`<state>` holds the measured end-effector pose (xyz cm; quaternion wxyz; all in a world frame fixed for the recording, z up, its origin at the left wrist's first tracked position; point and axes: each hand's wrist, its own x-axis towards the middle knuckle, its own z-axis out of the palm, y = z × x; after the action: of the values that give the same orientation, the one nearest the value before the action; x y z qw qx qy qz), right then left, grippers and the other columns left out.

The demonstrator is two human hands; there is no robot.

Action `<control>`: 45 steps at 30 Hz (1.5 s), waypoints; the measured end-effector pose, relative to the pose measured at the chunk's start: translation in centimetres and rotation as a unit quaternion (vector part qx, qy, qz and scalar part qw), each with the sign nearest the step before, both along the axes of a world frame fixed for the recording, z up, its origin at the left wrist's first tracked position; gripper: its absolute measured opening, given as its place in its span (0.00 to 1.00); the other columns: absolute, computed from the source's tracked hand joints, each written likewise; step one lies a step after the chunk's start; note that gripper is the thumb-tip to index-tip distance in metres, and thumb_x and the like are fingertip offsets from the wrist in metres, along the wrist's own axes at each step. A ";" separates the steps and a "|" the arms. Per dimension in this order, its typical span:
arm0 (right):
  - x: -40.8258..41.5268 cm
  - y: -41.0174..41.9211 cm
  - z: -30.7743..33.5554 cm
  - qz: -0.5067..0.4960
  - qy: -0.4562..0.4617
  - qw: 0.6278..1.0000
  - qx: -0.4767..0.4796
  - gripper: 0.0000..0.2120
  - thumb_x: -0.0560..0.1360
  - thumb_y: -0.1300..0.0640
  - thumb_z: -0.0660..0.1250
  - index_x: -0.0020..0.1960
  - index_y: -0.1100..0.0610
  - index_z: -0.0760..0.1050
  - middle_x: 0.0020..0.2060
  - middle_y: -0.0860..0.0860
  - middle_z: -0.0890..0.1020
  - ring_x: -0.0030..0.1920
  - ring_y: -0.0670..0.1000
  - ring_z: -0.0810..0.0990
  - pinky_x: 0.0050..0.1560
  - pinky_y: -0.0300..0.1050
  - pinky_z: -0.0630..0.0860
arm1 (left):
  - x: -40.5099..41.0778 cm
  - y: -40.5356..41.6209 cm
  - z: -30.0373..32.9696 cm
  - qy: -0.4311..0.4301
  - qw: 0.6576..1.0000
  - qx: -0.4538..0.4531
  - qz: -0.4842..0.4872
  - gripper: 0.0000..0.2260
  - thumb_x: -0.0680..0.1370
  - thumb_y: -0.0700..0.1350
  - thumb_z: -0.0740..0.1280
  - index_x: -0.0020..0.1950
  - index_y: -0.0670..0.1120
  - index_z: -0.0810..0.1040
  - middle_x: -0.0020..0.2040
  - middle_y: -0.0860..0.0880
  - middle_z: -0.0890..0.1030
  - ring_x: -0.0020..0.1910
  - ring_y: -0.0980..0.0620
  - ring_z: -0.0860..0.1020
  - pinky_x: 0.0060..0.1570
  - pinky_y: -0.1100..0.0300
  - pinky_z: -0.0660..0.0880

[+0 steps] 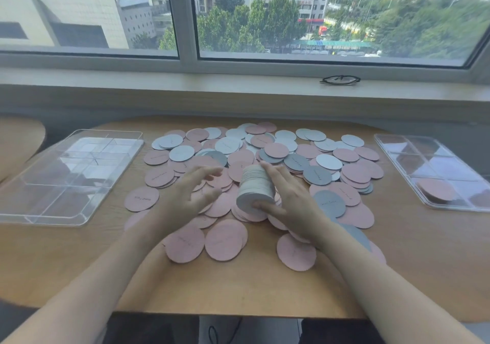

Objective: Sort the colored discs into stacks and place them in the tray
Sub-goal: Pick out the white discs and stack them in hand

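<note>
Head view
Right hand [289,198]: grips a white disc stack [256,188], tilted, over the pile.
Left hand [192,190]: fingers spread, holding nothing, blurred.
Loose discs [265,163]: pink, white, grey, strewn mid-worktop [238,288].
Trays: left tray [66,176]; right tray [434,168] holds pink discs.

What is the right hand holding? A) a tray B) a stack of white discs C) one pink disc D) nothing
B: the right hand has its fingers curled round a stack of white discs, held above the loose discs on the table.
</note>
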<state>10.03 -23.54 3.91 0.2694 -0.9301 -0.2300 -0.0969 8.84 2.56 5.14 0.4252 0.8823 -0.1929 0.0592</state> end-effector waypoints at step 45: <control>3.3 -0.8 -2.1 0.015 0.097 0.994 0.047 0.44 0.69 0.28 0.57 0.80 0.45 0.53 0.71 0.43 0.66 0.67 0.47 0.67 0.64 0.43 0.64 | 19.9 -3.9 1.8 0.103 0.944 0.309 0.055 0.27 0.71 0.46 0.76 0.69 0.53 0.73 0.62 0.51 0.74 0.57 0.49 0.73 0.48 0.56 0.71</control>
<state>13.34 -24.30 1.86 0.3356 -0.9177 -0.2123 -0.0131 28.76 -1.38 6.97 0.1453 0.9808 -0.1086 -0.0713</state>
